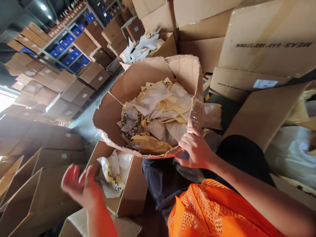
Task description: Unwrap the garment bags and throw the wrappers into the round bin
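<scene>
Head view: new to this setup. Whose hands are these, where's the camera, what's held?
No machine here: these are a person's own bare hands. The single picture comes from a camera on that person's head, looking forward and down, so the orange mesh vest is the wearer's. The right hand grips a large open cardboard carton by its ragged rim; crumpled yellow-and-white wrappers, some with black lettering, lie inside. The left hand, blurred, is open with nothing visible in it, near a smaller open carton holding similar wrappers.
</scene>
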Demonstrator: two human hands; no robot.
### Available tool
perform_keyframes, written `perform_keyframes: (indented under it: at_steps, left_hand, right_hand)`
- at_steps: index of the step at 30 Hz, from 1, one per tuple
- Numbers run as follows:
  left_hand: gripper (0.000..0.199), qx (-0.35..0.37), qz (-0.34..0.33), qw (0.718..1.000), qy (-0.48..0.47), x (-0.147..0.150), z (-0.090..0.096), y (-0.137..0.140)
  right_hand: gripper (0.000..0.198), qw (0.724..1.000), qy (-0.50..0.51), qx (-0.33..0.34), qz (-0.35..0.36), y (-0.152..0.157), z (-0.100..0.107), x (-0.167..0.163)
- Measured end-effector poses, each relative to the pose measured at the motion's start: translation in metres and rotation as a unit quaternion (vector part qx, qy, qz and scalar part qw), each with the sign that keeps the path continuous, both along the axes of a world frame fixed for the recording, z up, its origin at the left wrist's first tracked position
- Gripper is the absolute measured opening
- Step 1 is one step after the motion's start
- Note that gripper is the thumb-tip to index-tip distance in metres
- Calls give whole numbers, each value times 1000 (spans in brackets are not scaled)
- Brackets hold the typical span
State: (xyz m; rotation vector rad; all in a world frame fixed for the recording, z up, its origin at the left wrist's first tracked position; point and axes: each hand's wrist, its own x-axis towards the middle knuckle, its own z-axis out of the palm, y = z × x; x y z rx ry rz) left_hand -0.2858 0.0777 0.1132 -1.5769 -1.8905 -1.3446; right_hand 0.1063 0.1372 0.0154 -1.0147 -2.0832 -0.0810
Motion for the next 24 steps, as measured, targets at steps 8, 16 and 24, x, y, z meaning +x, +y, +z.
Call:
perform_keyframes:
  at_steps: [8,16,24]
  left_hand:
    - [99,-346,-208,778,482,197,-27,234]
    - [89,-432,-286,679,520,287,-169,328]
    - [46,-496,-351,647,460,288,-185,372]
  right_hand:
    - [28,997,79,11,4,2,-6,-5]
    - [31,987,160,19,1,4,-21,-12]
    - [36,983,182,22,4,10,-30,-16]
